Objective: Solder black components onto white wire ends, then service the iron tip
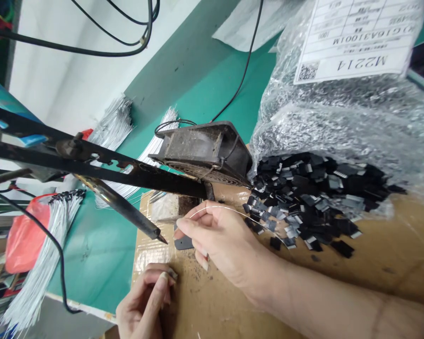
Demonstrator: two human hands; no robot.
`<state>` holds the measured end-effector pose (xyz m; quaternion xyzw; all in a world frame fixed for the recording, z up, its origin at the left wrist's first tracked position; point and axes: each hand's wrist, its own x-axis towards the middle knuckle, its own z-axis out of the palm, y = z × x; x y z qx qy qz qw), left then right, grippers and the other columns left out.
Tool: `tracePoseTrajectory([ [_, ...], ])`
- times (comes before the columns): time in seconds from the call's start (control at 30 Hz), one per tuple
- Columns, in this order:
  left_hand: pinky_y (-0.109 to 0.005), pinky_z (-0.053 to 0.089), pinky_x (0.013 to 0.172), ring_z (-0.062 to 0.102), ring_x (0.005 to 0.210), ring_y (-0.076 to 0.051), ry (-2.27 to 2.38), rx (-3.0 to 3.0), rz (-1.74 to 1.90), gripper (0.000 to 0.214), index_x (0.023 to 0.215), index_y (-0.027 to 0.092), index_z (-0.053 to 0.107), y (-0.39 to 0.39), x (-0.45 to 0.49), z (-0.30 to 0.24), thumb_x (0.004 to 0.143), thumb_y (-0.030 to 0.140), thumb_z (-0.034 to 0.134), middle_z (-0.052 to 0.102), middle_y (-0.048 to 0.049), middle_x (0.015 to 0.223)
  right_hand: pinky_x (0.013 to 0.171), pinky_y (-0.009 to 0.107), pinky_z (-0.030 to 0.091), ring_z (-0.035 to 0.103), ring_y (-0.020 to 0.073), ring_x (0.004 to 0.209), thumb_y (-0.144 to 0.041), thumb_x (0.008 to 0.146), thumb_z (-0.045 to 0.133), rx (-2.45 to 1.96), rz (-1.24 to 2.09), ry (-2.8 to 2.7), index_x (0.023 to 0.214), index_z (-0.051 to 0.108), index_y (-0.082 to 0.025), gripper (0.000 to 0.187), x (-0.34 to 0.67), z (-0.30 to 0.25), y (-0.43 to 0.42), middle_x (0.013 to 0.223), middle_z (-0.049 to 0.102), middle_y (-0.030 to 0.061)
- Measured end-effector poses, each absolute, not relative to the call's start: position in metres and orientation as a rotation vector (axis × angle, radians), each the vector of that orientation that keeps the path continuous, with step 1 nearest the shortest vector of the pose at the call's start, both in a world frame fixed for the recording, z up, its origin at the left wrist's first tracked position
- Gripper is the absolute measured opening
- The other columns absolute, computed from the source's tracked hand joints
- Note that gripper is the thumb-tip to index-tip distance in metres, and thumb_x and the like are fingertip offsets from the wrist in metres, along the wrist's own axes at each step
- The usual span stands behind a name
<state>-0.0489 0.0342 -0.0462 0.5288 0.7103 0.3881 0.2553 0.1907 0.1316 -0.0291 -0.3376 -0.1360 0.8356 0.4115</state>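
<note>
My right hand (222,247) is at the middle of the cardboard sheet (339,278), its fingers pinched on a thin silver solder wire (229,210) that arcs over its knuckles. My left hand (144,301), at the bottom edge, pinches a small black component (173,274) between thumb and fingers. The tip of a soldering iron (134,217), fixed on a black metal arm (92,165), points between the two hands, close to my right fingertips. A small dark flat piece (183,243) lies on the cardboard under my right fingers.
A pile of small black components (304,202) spills from a bubble-wrap bag (339,117) with a white label (356,42). A dusty fan (205,148) sits behind the iron. Bundles of white wires (38,268) and a red bag (23,240) lie at left on the green mat (205,80).
</note>
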Motion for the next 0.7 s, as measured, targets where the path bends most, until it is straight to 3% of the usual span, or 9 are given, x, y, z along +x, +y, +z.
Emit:
tracePoseTrajectory([
  [0.27,-0.024,0.05,0.064,0.06,0.074,-0.019,1.95,1.414,1.079,0.037,0.068,0.018,0.077,0.0367,-0.0437,-0.0437,0.081,0.05,0.09,0.067,-0.0054,0.077,0.044,0.021,0.035,0.042,0.0046,0.045,-0.005,0.1,0.071,-0.845,2.106,-0.325,0.076,0.059,-0.017,0.03,0.1901,-0.0287,0.1317,0.074,0.072,-0.0015],
  [0.7,-0.022,0.049,0.061,0.058,0.073,-0.019,1.959,1.422,1.076,0.037,0.067,0.018,0.076,0.0358,-0.0425,-0.0426,0.081,0.049,0.089,0.066,-0.006,0.077,0.045,0.021,0.035,0.043,0.0043,0.044,-0.005,0.1,0.071,-0.854,2.098,-0.348,0.077,0.06,-0.017,0.028,0.1922,-0.0281,0.1304,0.077,0.072,-0.0007],
])
